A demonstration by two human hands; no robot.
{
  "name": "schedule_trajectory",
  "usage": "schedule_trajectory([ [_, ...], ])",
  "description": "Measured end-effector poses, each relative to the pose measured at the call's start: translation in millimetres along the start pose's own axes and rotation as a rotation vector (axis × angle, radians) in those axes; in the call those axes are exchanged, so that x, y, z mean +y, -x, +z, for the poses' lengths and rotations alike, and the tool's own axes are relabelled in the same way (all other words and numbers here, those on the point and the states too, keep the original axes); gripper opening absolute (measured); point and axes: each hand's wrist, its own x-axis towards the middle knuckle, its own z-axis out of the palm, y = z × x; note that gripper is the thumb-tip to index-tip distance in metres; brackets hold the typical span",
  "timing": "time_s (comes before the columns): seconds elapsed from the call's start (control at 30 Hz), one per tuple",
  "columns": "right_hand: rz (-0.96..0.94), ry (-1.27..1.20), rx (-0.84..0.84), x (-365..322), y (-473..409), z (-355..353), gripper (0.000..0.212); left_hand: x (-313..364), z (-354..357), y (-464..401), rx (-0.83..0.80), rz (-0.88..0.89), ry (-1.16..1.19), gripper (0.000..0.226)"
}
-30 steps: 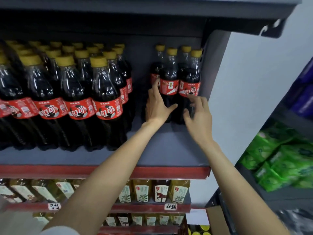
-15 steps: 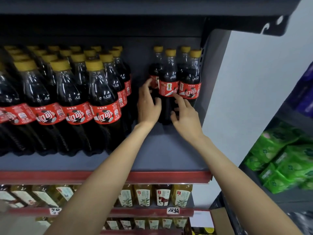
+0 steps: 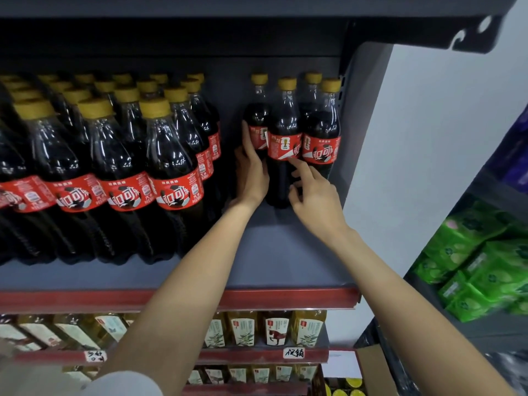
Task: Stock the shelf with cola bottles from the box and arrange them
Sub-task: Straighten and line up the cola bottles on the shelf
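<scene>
The front-left cola bottle [image 3: 283,144] of a small four-bottle cluster is standing upright at the back right of the grey shelf [image 3: 285,252], its red label turned partly sideways so the logo is facing off to the right. The left hand [image 3: 251,172] is lying flat against the cluster's left side, fingers straight and reaching up beside the rear-left bottle [image 3: 258,121], pressing rather than gripping. The right hand [image 3: 311,192] is reaching in from below with its fingers loosely spread, the index fingertip touching the lower edge of the label; it is holding nothing that I can see. The neighbouring front-right bottle [image 3: 324,138] is sitting close against the shelf's side wall, logo facing out.

This looks like label-straightening, late in the arranging of this group. The risk here is tipping: these are tall, narrow bottles packed closely, and a twist applied high on the label could be rocking the bottle into its neighbours. With the left hand bracing only one side, a push could also be shifting the whole cluster out of line.

Well apart to the left, the large block of cola bottles [image 3: 120,167] is filling the shelf front to back. Below, yellow-liquid bottles [image 3: 274,328] are lining a lower shelf, and green packets [image 3: 485,261] are stacked at the far right.
</scene>
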Motion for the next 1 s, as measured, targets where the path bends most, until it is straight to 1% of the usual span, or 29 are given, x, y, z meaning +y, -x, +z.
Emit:
schedule_trajectory([
  [0.1,-0.036,-0.117,0.010,-5.9,-1.9,0.3,0.049,4.4,-5.4,11.2,0.068,-0.064,0.019,0.083],
  [0.17,-0.021,-0.274,-0.058,-11.7,-7.6,1.9,0.052,4.7,-12.2,15.6,0.063,-0.102,0.003,0.086],
  [0.23,0.022,-0.397,-0.138,-18.8,-13.4,3.8,0.056,3.6,-19.0,17.9,0.021,-0.159,0.011,0.089],
  [0.33,0.061,-0.441,-0.199,-29.1,-19.7,10.0,0.057,6.3,-24.8,23.3,-0.034,-0.244,0.116,0.084],
  [0.43,0.082,-0.454,-0.184,-37.0,-22.6,14.6,0.057,10.0,-24.7,27.8,-0.031,-0.244,0.279,0.076],
  [0.5,0.091,-0.438,-0.180,-39.5,-24.8,15.4,0.057,9.9,-25.7,28.2,-0.030,-0.254,0.309,0.077],
  [0.53,0.097,-0.426,-0.192,-40.0,-26.0,15.8,0.057,8.3,-26.2,28.0,-0.023,-0.258,0.293,0.079],
  [0.6,0.122,-0.434,-0.242,-41.6,-30.4,17.1,0.060,3.2,-27.7,30.0,-0.010,-0.256,0.173,0.085],
  [0.67,0.174,-0.514,-0.287,-44.4,-37.6,18.9,0.063,-2.1,-28.3,35.4,-0.007,-0.256,0.062,0.085],
  [0.73,0.207,-0.571,-0.301,-48.1,-43.7,20.3,0.064,-3.0,-27.9,41.5,0.000,-0.232,0.070,0.084],
  [0.8,0.193,-0.520,-0.281,-50.3,-46.5,22.6,0.064,0.3,-27.1,43.6,0.024,-0.226,0.086,0.081],
  [0.87,0.137,-0.307,-0.241,-49.9,-46.5,23.7,0.063,2.7,-25.5,42.5,0.026,-0.237,0.135,0.081],
  [0.93,0.084,-0.036,-0.182,-47.1,-46.7,22.0,0.056,4.1,-23.5,42.5,-0.006,-0.271,0.211,0.084],
  [1.0,0.029,0.087,-0.099,-45.5,-47.8,17.4,0.047,5.6,-22.6,42.0,-0.007,-0.295,0.242,0.085],
])
